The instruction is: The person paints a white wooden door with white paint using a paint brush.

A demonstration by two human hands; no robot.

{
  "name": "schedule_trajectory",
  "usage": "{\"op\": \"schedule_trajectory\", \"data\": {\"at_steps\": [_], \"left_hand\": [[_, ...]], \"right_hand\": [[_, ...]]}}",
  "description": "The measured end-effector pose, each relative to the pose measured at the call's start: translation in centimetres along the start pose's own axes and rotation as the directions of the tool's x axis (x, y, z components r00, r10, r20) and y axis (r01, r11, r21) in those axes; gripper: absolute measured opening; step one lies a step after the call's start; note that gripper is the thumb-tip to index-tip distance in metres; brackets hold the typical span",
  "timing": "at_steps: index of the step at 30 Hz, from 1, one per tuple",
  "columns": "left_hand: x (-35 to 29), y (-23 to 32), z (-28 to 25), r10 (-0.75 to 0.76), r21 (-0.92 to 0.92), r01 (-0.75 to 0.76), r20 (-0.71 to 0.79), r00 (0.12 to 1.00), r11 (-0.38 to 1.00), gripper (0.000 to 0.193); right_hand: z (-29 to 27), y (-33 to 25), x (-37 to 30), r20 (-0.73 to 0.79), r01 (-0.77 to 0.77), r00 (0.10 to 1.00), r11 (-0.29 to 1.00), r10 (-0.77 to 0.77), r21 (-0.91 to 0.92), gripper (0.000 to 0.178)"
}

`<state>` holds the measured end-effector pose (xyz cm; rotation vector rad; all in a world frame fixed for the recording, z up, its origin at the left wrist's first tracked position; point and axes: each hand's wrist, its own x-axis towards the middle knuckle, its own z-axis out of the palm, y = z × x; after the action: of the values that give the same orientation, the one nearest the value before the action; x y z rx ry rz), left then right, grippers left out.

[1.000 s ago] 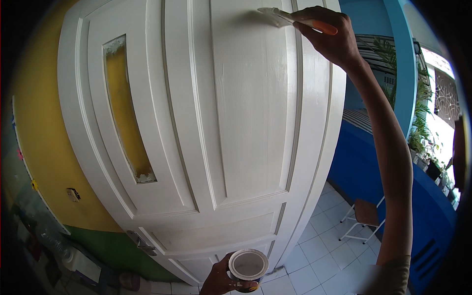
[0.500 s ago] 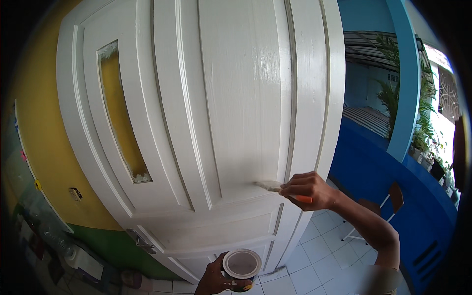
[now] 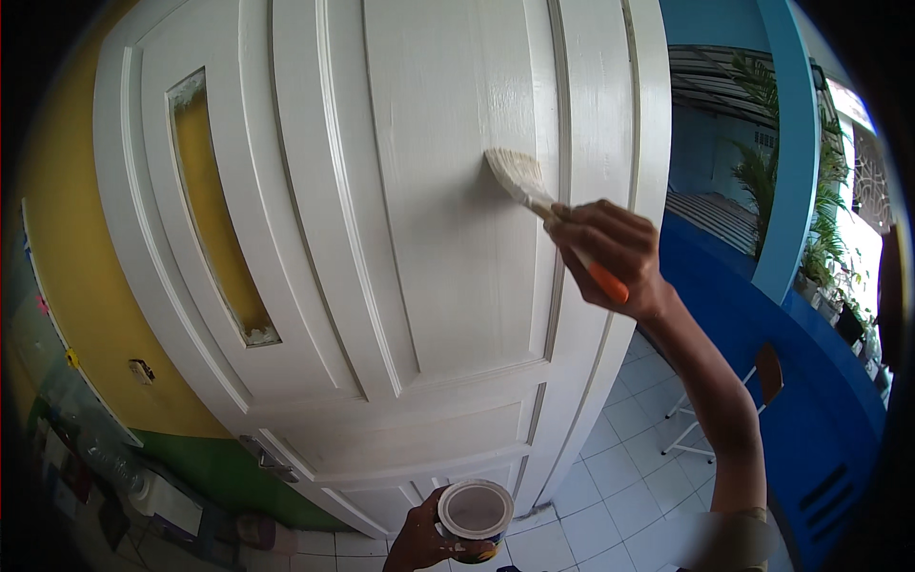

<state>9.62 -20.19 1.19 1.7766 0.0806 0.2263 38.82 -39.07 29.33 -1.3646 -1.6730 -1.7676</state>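
A white panelled door [image 3: 457, 286] fills the middle of the view, with a narrow glass pane [image 3: 215, 214] on its left side. My right hand [image 3: 610, 250] is closed round the orange handle of a paintbrush [image 3: 517, 177]. The brush's whitened bristles touch the tall raised panel, tilted up and to the left. Low in the view, my left hand [image 3: 419, 536] grips an open paint can [image 3: 477, 508] from its left side. White paint coats the can's rim; the inside looks pale.
A metal door handle [image 3: 267, 459] sticks out at the door's lower left. A yellow and green wall [image 3: 124, 315] lies left, with a wall socket [image 3: 141, 372]. Right of the door are a blue half-wall [image 3: 705, 286], a chair [image 3: 767, 374] and white floor tiles [image 3: 610, 496].
My right hand has risen with the paintbrush, from the panel's lower part to higher up. My left hand still holds the can near the same place; the view has shifted slightly.
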Motion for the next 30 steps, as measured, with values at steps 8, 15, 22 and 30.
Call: {"op": "schedule_trajectory", "data": {"at_steps": [8, 15, 22, 30], "left_hand": [[-0.1, -0.5, -1.6, 0.012, 0.056, -0.014, 0.042, 0.999, 0.998, 0.1], [-0.8, -0.3, -1.9, 0.051, 0.072, -0.053, 0.034, 0.998, 0.996, 0.094], [-2.0, -1.8, -3.4, -0.014, -0.039, 0.014, -0.012, 1.0, 0.999, 0.092], [-2.5, -2.9, -6.4, -0.016, -0.041, 0.015, -0.015, 1.0, 0.999, 0.099]], "right_hand": [[-0.3, -14.5, -16.1, 0.391, -0.347, 0.89, 0.904, 0.233, 0.25, 0.023], [-1.1, -5.9, -5.8, -0.015, -0.416, 0.906, 0.898, 0.422, 0.14, 0.015], [5.7, -20.1, -13.0, 0.071, -0.439, 0.892, 0.893, 0.446, -0.093, 0.029], [5.4, -21.9, -11.4, -0.084, -0.756, 0.601, 0.599, 0.795, 0.264, 0.017]]}}
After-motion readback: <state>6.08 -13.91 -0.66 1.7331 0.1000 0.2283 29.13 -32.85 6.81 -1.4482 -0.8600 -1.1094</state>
